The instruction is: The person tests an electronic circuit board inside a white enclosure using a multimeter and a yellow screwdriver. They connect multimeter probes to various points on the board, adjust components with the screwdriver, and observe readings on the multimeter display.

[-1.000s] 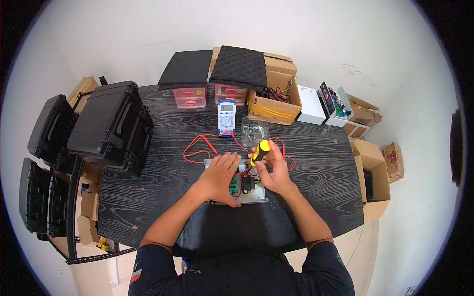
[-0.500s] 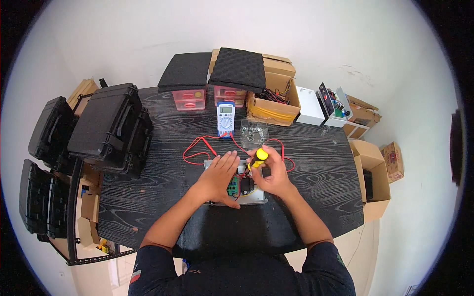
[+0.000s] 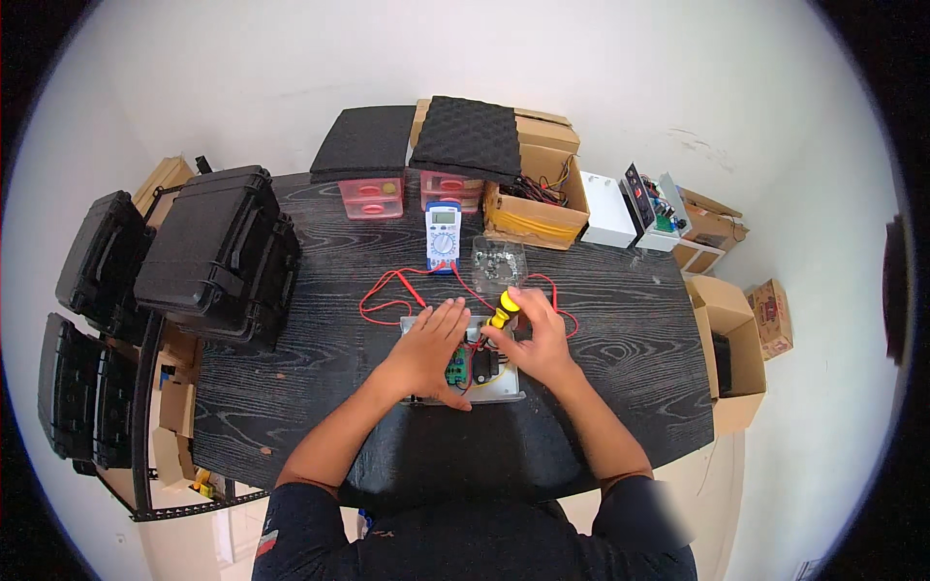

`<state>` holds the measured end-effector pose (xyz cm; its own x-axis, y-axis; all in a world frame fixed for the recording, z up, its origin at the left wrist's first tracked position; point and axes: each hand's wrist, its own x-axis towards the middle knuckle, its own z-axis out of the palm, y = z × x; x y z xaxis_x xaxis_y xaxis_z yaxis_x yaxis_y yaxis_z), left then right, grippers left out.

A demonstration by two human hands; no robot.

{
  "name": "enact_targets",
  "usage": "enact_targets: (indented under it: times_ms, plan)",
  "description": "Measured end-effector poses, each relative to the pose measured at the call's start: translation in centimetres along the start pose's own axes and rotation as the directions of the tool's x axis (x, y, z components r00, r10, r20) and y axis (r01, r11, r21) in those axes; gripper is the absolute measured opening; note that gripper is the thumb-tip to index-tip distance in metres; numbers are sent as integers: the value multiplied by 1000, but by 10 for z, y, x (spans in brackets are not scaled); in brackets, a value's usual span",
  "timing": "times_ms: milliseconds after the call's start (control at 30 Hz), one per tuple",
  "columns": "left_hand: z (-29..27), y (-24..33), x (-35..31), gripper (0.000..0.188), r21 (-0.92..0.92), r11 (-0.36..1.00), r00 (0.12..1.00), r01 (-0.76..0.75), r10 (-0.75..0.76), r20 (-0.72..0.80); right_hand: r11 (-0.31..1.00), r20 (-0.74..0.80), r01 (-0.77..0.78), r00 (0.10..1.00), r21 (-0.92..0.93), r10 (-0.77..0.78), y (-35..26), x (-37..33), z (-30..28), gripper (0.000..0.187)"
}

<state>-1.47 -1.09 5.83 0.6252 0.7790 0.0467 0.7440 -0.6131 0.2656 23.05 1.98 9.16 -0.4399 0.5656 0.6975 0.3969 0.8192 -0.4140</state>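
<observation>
An open metal enclosure (image 3: 506, 391) lies in front of me, with a green circuit board (image 3: 456, 368), a black component and red, black and yellow wires inside. My left hand (image 3: 429, 351) rests across its left part, palm down and fingers stretched out, covering some of the board. Over the far right part, my right hand (image 3: 539, 339) grips a yellow and black screwdriver (image 3: 505, 308) by its handle, which stands tilted. The screwdriver's tip is too small to make out among the wires.
Behind the enclosure stand a multimeter (image 3: 443, 237) with red leads and a clear tray (image 3: 499, 261) of small parts. Farther back are foam-topped pink drawers (image 3: 373, 198) and a cardboard box (image 3: 542, 223) of cables. Black hard cases (image 3: 218, 252) stand left; a white unit (image 3: 610, 213) stands right.
The screwdriver handle has shifted slightly left and tilts differently, and my right hand's fingers have moved around it. My left hand stays in place on the enclosure.
</observation>
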Motion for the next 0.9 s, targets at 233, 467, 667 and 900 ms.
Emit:
enact_targets:
  times_ms: [233, 467, 667, 900]
  plan:
    - [4, 0, 1, 154, 17, 1000, 1000, -4, 4, -2, 978, -18, -56, 998, 202, 61, 12, -11, 10, 71]
    - [3, 0, 0, 153, 29, 1000, 1000, -12, 13, -19, 982, -163, -160, 971, 102, 176, 2, -3, 6, 80]
    - [6, -3, -2, 153, 30, 1000, 1000, -5, 6, -24, 900, -304, -387, 849, 201, 433, 71, 18, -18, 78]
    - [2, 1, 3, 154, 41, 999, 1000, -1, 0, 23, 649, -81, -630, 741, -426, 666, 164, -15, -46, 52]
